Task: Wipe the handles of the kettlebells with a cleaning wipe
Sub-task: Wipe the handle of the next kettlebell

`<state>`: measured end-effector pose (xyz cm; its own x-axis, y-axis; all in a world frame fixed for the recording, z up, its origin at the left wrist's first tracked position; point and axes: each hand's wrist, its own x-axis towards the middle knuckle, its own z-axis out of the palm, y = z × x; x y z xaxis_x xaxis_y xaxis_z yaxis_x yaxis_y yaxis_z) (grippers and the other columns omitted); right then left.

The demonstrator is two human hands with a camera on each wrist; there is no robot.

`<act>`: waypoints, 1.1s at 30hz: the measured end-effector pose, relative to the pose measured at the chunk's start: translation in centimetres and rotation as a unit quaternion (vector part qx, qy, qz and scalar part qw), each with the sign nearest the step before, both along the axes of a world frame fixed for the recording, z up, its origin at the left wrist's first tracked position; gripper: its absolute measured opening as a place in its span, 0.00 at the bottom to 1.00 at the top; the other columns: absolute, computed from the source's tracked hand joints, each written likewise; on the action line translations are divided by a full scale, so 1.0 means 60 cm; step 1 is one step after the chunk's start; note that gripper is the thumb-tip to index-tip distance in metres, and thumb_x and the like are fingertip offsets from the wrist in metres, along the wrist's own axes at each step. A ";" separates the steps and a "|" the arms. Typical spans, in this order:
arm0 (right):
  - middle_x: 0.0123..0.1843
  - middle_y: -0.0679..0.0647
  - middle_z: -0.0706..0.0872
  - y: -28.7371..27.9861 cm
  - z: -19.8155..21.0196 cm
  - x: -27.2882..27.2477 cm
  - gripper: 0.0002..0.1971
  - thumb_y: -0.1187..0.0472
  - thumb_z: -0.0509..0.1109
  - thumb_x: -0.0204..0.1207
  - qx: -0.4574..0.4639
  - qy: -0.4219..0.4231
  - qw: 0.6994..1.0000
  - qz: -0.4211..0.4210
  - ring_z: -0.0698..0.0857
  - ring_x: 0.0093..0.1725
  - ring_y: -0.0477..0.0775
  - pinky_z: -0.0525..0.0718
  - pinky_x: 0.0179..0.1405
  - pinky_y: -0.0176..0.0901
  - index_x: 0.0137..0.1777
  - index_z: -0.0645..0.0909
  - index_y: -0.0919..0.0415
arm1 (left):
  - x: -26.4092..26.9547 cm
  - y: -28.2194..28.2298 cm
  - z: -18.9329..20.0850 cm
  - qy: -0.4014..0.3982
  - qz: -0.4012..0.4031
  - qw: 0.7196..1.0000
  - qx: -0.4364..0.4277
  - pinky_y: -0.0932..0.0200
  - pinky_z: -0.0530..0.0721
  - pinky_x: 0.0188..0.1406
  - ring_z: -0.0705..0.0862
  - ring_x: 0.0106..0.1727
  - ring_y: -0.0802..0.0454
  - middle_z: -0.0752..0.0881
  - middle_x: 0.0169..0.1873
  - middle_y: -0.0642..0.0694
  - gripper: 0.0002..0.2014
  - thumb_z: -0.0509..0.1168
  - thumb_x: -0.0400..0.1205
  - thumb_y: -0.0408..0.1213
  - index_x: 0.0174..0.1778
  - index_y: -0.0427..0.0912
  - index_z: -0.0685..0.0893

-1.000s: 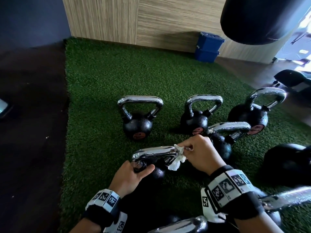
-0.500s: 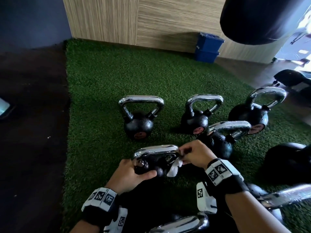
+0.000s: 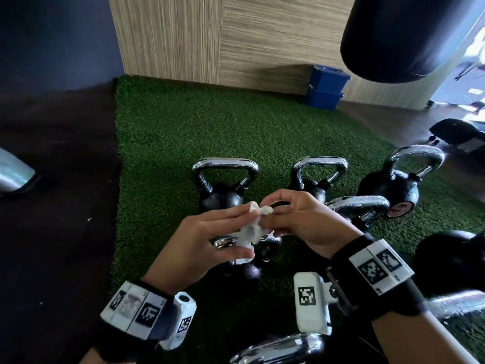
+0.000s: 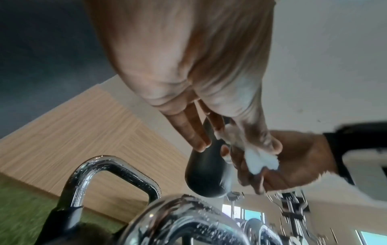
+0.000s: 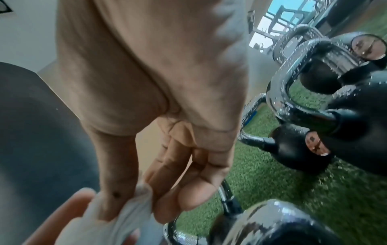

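Both hands are raised over a small black kettlebell with a chrome handle. Between them hangs a crumpled white cleaning wipe. My right hand pinches its upper end between thumb and fingers, as the right wrist view shows around the wipe. My left hand holds the lower part, fingers stretched out and thumb against the wipe. Neither hand touches a kettlebell. Three more kettlebells stand in a row behind, all with chrome handles carrying droplets.
The kettlebells stand on green turf. Another wet handle lies just right of my right hand, and one more near my wrists. A black punching bag hangs at the upper right. Blue bins stand against the wood wall.
Both hands have lifted off the small kettlebell. The right has pulled the wipe away from its handle; the left has let go of the kettlebell and taken hold of the wipe.
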<state>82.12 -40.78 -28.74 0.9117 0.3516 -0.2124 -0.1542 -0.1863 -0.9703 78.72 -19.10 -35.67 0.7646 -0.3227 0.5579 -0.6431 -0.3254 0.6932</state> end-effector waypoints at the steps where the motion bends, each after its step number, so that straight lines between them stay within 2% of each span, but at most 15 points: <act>1: 0.40 0.59 0.92 0.003 -0.001 -0.001 0.15 0.72 0.81 0.67 0.000 0.007 1.000 0.005 0.88 0.36 0.51 0.83 0.34 0.39 0.51 0.82 0.63 | 0.002 0.000 -0.001 -0.013 -0.001 1.000 0.000 0.62 0.81 0.72 0.84 0.72 0.62 0.84 0.72 0.57 0.32 0.84 0.70 0.40 0.72 0.50 0.86; 6: 0.37 0.55 0.89 0.005 -0.023 -0.001 0.16 0.57 0.84 0.54 -0.001 0.045 0.999 0.021 0.84 0.31 0.45 0.76 0.27 0.31 0.40 0.84 0.58 | 0.013 0.009 -0.003 -0.103 0.025 0.994 0.005 0.58 0.86 0.63 0.89 0.63 0.58 0.90 0.64 0.52 0.22 0.83 0.73 0.38 0.64 0.46 0.91; 9: 0.37 0.53 0.88 -0.005 -0.039 0.003 0.15 0.50 0.86 0.56 0.012 0.068 0.996 0.051 0.81 0.34 0.45 0.73 0.33 0.34 0.36 0.86 0.56 | 0.017 0.004 -0.004 -0.054 0.040 0.997 -0.026 0.59 0.87 0.61 0.90 0.59 0.62 0.92 0.57 0.55 0.15 0.84 0.72 0.38 0.54 0.47 0.95; 11: 0.40 0.51 0.89 -0.022 -0.045 0.007 0.15 0.50 0.86 0.62 0.032 0.100 0.993 0.063 0.80 0.35 0.43 0.72 0.35 0.35 0.43 0.91 0.58 | 0.017 0.003 -0.009 -0.022 0.056 0.997 -0.051 0.62 0.88 0.57 0.91 0.53 0.65 0.94 0.51 0.59 0.11 0.83 0.73 0.41 0.49 0.47 0.95; 13: 0.41 0.51 0.89 -0.048 -0.060 0.019 0.17 0.51 0.84 0.67 -0.008 0.098 0.995 0.024 0.80 0.32 0.42 0.73 0.31 0.33 0.52 0.92 0.59 | 0.016 0.004 -0.017 -0.013 0.083 0.995 -0.045 0.65 0.87 0.53 0.91 0.51 0.64 0.93 0.48 0.62 0.12 0.82 0.74 0.46 0.51 0.50 0.94; 15: 0.37 0.53 0.87 -0.080 -0.089 0.036 0.11 0.59 0.83 0.70 -0.129 0.039 0.989 -0.065 0.79 0.29 0.44 0.73 0.25 0.33 0.52 0.92 0.58 | 0.016 0.000 -0.025 0.002 0.086 0.996 -0.028 0.63 0.86 0.54 0.91 0.51 0.60 0.92 0.47 0.60 0.15 0.81 0.76 0.46 0.57 0.52 0.93; 16: 0.36 0.54 0.86 -0.096 -0.108 0.045 0.11 0.65 0.83 0.70 -0.196 0.008 0.975 -0.102 0.79 0.29 0.47 0.74 0.26 0.37 0.51 0.92 0.58 | 0.017 -0.004 -0.029 0.008 0.081 0.997 -0.016 0.61 0.87 0.54 0.90 0.51 0.59 0.91 0.47 0.59 0.16 0.81 0.76 0.44 0.60 0.51 0.92; 17: 0.36 0.55 0.86 -0.108 -0.128 0.052 0.14 0.70 0.83 0.68 -0.246 -0.005 0.963 -0.110 0.80 0.31 0.50 0.76 0.31 0.40 0.53 0.91 0.58 | 0.019 -0.011 -0.032 0.013 0.079 0.997 -0.002 0.60 0.87 0.54 0.89 0.50 0.59 0.90 0.47 0.58 0.15 0.81 0.77 0.42 0.60 0.50 0.93; 19: 0.38 0.53 0.87 -0.112 -0.163 0.056 0.18 0.71 0.85 0.64 -0.280 0.021 0.959 -0.037 0.83 0.35 0.51 0.79 0.36 0.45 0.51 0.90 0.53 | 0.021 -0.025 -0.037 0.024 0.082 0.996 0.025 0.59 0.87 0.54 0.88 0.49 0.61 0.89 0.48 0.57 0.11 0.79 0.78 0.42 0.57 0.50 0.94; 22: 0.36 0.47 0.90 -0.093 -0.209 0.052 0.13 0.61 0.89 0.62 -0.251 0.047 0.965 0.063 0.85 0.33 0.43 0.84 0.32 0.41 0.42 0.91 0.46 | 0.023 -0.046 -0.037 0.017 0.092 0.991 0.092 0.57 0.85 0.55 0.87 0.50 0.60 0.90 0.52 0.57 0.07 0.74 0.83 0.45 0.53 0.51 0.95; 24: 0.34 0.45 0.91 -0.080 -0.231 0.053 0.13 0.50 0.90 0.58 -0.237 0.034 0.970 0.036 0.86 0.33 0.41 0.85 0.35 0.37 0.40 0.92 0.46 | 0.015 -0.052 -0.038 -0.007 0.105 0.985 0.135 0.57 0.84 0.53 0.85 0.47 0.57 0.91 0.51 0.57 0.10 0.69 0.85 0.48 0.52 0.50 0.95; 26: 0.36 0.47 0.92 -0.073 -0.249 0.056 0.19 0.41 0.89 0.51 -0.223 0.021 0.974 0.013 0.87 0.35 0.43 0.87 0.39 0.39 0.39 0.92 0.49 | 0.006 -0.041 -0.041 -0.019 0.118 0.984 0.134 0.58 0.84 0.51 0.84 0.45 0.56 0.92 0.50 0.58 0.12 0.67 0.85 0.48 0.51 0.49 0.94; 28: 0.39 0.50 0.94 -0.068 -0.260 0.055 0.23 0.38 0.89 0.48 -0.208 0.009 0.978 0.006 0.90 0.37 0.46 0.90 0.44 0.44 0.41 0.92 0.48 | 0.000 -0.023 -0.047 -0.021 0.148 0.981 0.121 0.58 0.85 0.52 0.85 0.48 0.56 0.92 0.52 0.59 0.10 0.68 0.85 0.47 0.52 0.51 0.94; 31: 0.40 0.50 0.95 -0.068 -0.266 0.053 0.24 0.36 0.88 0.47 -0.201 -0.010 0.980 0.003 0.92 0.39 0.47 0.90 0.43 0.43 0.43 0.92 0.42 | -0.004 -0.021 -0.052 -0.020 0.177 0.974 0.143 0.52 0.86 0.56 0.84 0.55 0.52 0.91 0.56 0.58 0.11 0.69 0.85 0.45 0.56 0.49 0.94; 33: 0.42 0.53 0.95 -0.068 -0.269 0.054 0.28 0.35 0.89 0.45 -0.186 -0.004 0.983 0.006 0.93 0.44 0.54 0.92 0.47 0.50 0.46 0.93 0.45 | -0.007 -0.035 -0.052 -0.019 0.177 0.971 0.157 0.49 0.85 0.57 0.83 0.56 0.51 0.90 0.57 0.56 0.11 0.69 0.86 0.44 0.60 0.47 0.93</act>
<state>85.37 -44.88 -44.87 0.9102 0.2619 -0.3208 -0.1423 -0.5297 -0.8362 78.29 -21.18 -38.79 0.8395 -0.2026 0.5041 -0.4755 -0.7229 0.5013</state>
